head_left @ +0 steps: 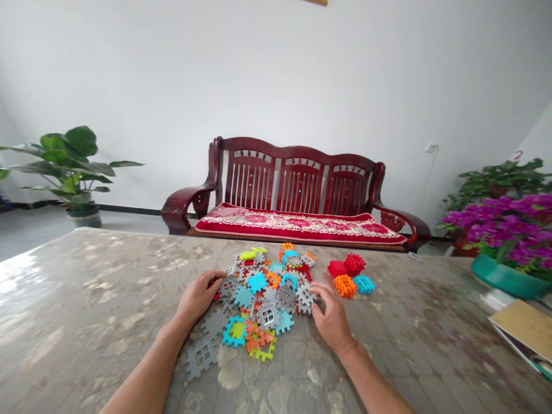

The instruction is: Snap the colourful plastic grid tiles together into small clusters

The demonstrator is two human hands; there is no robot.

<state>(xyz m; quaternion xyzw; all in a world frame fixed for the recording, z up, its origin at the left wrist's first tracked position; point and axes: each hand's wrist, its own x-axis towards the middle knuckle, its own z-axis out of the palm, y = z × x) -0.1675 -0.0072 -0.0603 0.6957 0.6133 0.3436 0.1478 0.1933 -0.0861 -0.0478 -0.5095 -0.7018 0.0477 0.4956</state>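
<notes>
Glossy desk (107,287): piled tiles (257,282), probably light and stiff, best pinched by notched edges; right hand (331,315) loosely spread beside them; left hand (199,294) curled, grip unclear.

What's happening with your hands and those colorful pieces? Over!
Left hand beside colorful pieces. Right hand at grey piece. Pieces heaped between. Orange cluster apart, not blocking.

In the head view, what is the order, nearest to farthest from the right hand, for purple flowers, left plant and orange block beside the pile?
1. Orange block: just beyond the right hand.
2. Purple flowers: at far right.
3. Left plant: at far left.
</notes>
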